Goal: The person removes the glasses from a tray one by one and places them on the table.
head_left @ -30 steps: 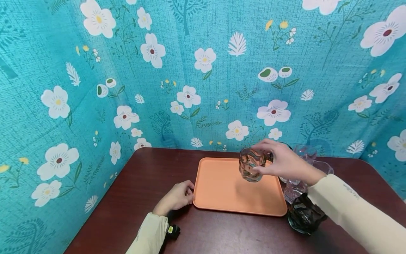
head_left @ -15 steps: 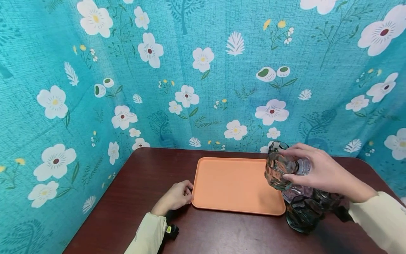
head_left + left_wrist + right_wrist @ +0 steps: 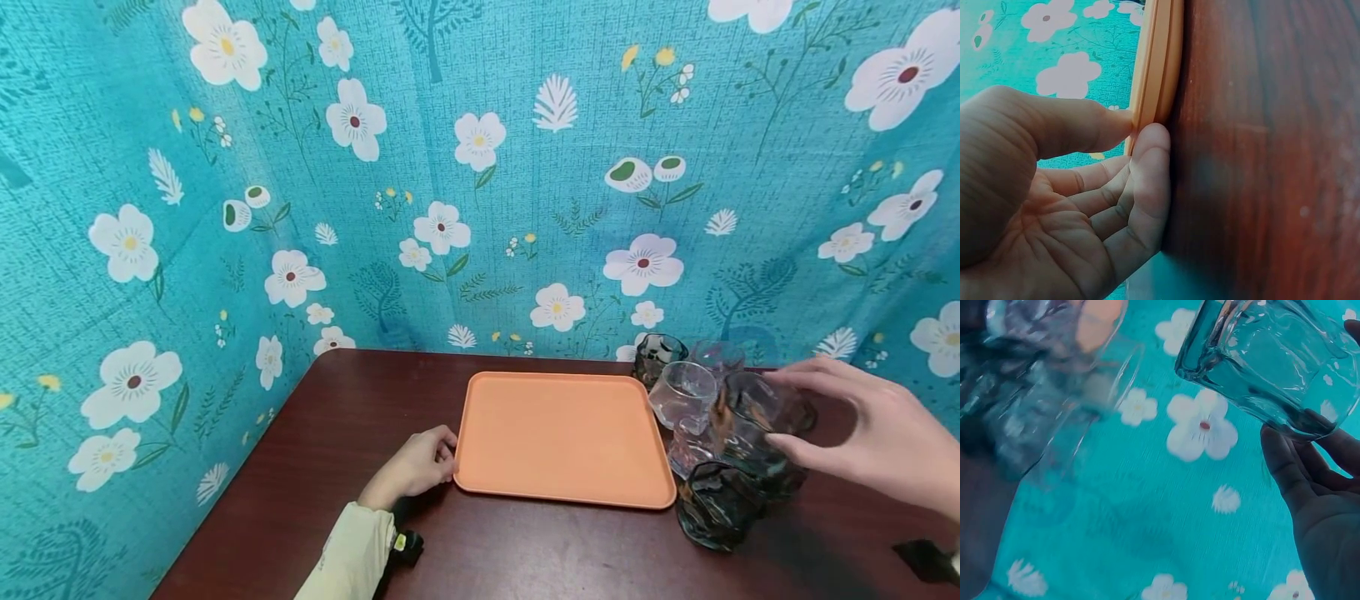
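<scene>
My right hand (image 3: 873, 425) holds a smoky, wavy-sided drinking glass (image 3: 746, 417) by its rim, between thumb and fingers, over the cluster of glasses at the tabletop's right. In the right wrist view this held glass (image 3: 1266, 369) is see-through, with a thick base. At the left, my left hand (image 3: 416, 468) pinches the left edge of an orange rectangular tray (image 3: 555, 437). From the left wrist, thumb and forefinger meet at the tray rim (image 3: 1157, 62), the other fingers curled below.
Against the tray's right side stand a dark glass (image 3: 716, 512) in front, a clear glass (image 3: 684, 387), a smoky glass (image 3: 658, 354) and a pinkish glass (image 3: 717, 354) behind. A flowered turquoise cloth (image 3: 480, 233) hangs behind the dark wooden table (image 3: 360, 417).
My right hand has carried the smoky glass rightwards from above the tray to above the other glasses. The left hand and tray have stayed in place.
</scene>
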The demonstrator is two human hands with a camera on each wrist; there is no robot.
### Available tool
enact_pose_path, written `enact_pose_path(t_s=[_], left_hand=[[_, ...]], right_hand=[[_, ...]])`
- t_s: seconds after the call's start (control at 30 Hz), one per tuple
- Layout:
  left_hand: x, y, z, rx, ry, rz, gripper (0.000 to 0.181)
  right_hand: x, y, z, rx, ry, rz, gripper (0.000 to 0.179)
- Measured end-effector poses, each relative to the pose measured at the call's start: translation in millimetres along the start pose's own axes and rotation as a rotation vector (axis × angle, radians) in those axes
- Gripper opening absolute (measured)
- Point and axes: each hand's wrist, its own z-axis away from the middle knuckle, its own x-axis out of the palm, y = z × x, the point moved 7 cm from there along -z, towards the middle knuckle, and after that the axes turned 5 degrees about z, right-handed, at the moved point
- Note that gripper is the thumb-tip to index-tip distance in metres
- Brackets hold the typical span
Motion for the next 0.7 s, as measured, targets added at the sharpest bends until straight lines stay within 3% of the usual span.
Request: enact_pose_path(t_s=[0.37, 0.7], left_hand=[[0.3, 2.4, 2.1, -0.026, -0.017, -0.018, 0.02], [0.0, 1.6, 2.0, -0.064, -0.026, 0.001, 0.019]], right_hand=[[2, 27, 60.9, -0.007, 0.141, -0.052, 0.07], [14, 47, 81.2, 0.052, 0.18, -0.11, 0.07]])
